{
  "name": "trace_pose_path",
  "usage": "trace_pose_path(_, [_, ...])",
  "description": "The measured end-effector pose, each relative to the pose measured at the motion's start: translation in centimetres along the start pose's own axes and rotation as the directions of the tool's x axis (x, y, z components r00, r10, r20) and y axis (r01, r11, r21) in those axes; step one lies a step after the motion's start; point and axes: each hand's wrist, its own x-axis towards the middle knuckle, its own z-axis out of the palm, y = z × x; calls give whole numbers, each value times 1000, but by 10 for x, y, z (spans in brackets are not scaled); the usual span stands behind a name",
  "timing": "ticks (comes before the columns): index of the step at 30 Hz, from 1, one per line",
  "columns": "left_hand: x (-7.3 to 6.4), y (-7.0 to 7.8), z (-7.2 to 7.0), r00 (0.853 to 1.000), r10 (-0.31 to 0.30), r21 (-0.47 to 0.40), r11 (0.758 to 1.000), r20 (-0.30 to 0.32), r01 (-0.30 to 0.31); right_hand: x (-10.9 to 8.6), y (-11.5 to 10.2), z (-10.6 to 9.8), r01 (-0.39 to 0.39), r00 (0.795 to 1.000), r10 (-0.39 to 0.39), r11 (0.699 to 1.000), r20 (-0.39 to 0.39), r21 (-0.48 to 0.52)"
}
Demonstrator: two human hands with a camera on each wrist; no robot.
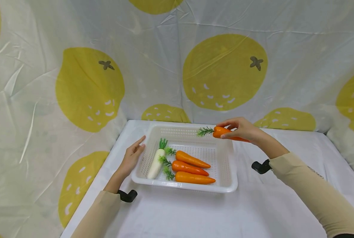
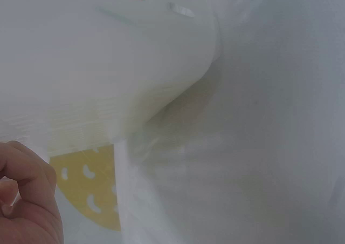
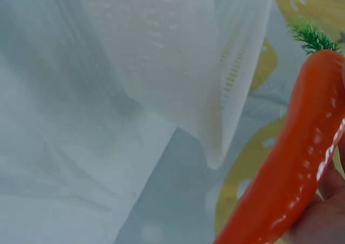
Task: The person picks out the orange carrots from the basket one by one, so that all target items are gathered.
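My right hand (image 1: 239, 129) pinches an orange carrot (image 1: 220, 132) with a feathery green top, over the basket's back right rim. In the right wrist view this carrot (image 3: 294, 157) lies slanted across the fingers. Beside the left wall of the white plastic basket (image 1: 184, 185) is my left hand (image 1: 131, 159), thumb and forefinger right at the rim. Loosely bent fingers of that hand show in the left wrist view. Inside the basket lie three more carrots (image 1: 193, 159), side by side with tips to the right. A white radish (image 1: 155, 164) with green stalks lies to their left.
The basket stands on a table with a white cloth (image 1: 195, 215). Behind and to the left hangs a pale curtain (image 1: 153, 66) printed with big yellow lemons. Black wrist mounts (image 1: 127, 196) stick out from both forearms.
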Motion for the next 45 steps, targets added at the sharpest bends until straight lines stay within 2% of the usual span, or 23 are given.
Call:
trace_pose_path(4, [-3,8,0,1000,-7,-17,1000,7,7,-9,12,-15,17,1000,-17,1000,0,-5])
trace_pose_path(11, [4,-12,1,1000,20,-11,1000,6,-20,-27,34,-40,8,1000,-8,1000,-10,-6])
trace_pose_path(16, [4,-16,1,999,31,-3,1000,-10,-31,-38,53,-55,-23,999,23,1000,-37,4])
trace_pose_path(24, [3,-16,0,998,62,-5,998,-17,-62,-53,82,-75,-19,997,15,998,-81,-52])
trace_pose_path(33, [2,-16,1,999,51,-22,998,-16,-51,-63,114,-78,-100,993,95,993,-75,-67])
trace_pose_path(45, [4,-19,1,999,39,-26,999,-7,-40,-64,146,-70,-103,994,101,994,-47,-47])
